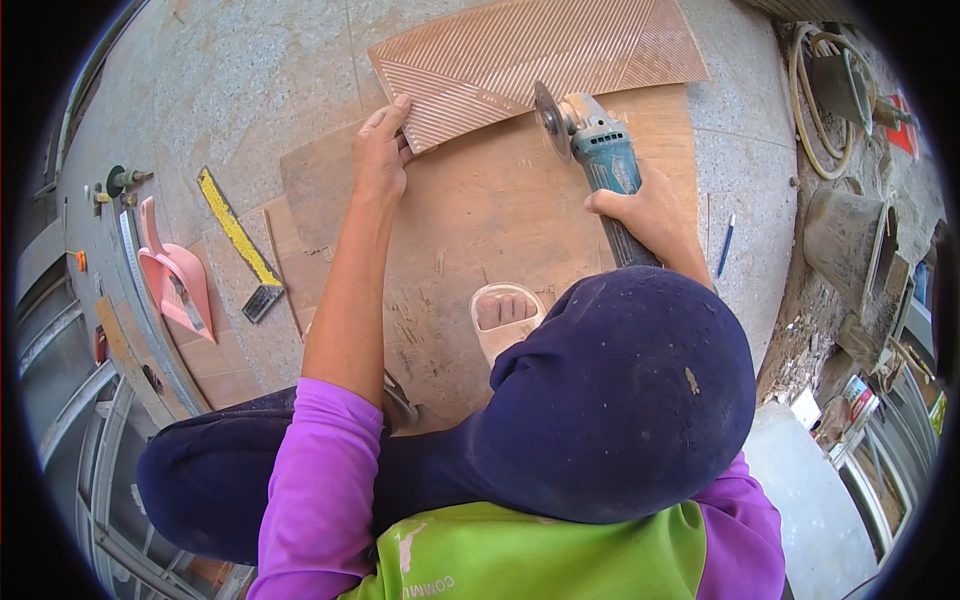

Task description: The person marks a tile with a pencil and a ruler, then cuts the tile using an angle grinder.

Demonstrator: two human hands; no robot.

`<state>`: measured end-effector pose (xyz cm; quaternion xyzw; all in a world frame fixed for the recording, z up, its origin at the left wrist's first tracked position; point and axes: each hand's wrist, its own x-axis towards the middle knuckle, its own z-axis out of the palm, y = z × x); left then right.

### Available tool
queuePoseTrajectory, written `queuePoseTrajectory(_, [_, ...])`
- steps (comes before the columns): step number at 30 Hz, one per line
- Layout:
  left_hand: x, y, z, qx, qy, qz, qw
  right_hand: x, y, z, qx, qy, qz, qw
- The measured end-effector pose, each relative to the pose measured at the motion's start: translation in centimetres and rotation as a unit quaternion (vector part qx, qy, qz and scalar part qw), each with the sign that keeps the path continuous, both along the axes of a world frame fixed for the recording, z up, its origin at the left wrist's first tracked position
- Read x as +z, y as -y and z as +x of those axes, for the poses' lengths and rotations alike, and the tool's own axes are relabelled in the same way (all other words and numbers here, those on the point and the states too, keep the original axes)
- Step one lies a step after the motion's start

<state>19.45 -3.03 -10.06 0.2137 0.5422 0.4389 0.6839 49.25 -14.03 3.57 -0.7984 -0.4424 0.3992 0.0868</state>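
My right hand (645,210) is wrapped round the teal and black body of an angle grinder (608,165). Its thin disc stands upright close to the lower edge of a ribbed brown tile (540,50). Diagonal grooves cover the tile's face. At the tile's left corner, my left hand (382,145) grips the edge, with the thumb on top and the fingers partly hidden underneath. Beneath the tile and grinder lies a dusty wooden board (470,210), and my sandalled foot (505,315) rests on it.
On the left lie a yellow-and-black square (235,235), a pink dustpan (175,275) and a long metal strip (155,310). A blue pencil (727,245) is right of the board. Farther right are a coiled hose (805,100) and a dirty bucket-like container (845,240).
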Motion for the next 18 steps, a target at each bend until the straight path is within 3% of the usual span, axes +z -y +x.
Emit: queuePoseTrajectory(18, [-0.16,-0.10,-0.05,0.003,0.002,-0.004,1.000,0.34,-0.07,0.24,0.021,0.020,-0.021,0.999])
